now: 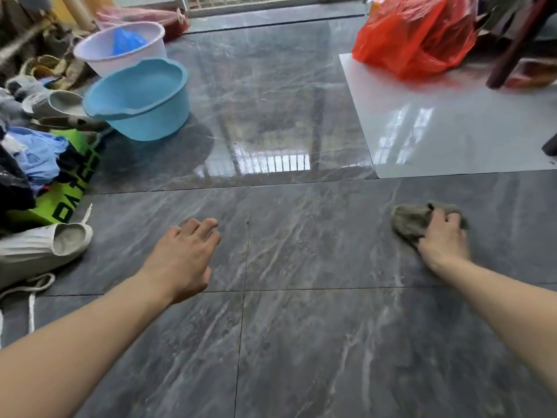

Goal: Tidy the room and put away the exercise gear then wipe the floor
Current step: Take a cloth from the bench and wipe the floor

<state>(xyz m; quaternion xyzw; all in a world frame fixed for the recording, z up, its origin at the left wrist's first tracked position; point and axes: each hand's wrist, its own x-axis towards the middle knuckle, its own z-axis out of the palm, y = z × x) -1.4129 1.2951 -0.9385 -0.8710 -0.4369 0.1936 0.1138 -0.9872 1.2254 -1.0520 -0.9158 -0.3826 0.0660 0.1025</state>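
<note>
Head view: right hand (pixel 443 236) fingers (pixel 438 217) grip grey cloth (pixel 410 220) on floor (pixel 301 327).

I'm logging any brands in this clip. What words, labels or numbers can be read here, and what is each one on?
Green bag: large black letters, partly covered by clothes and seen at an angle; only something like "PAT" shows, the rest cannot be read.
Red bag: no print visible.
Blue basin, white basin, cloth and shoes: no text visible.
</note>
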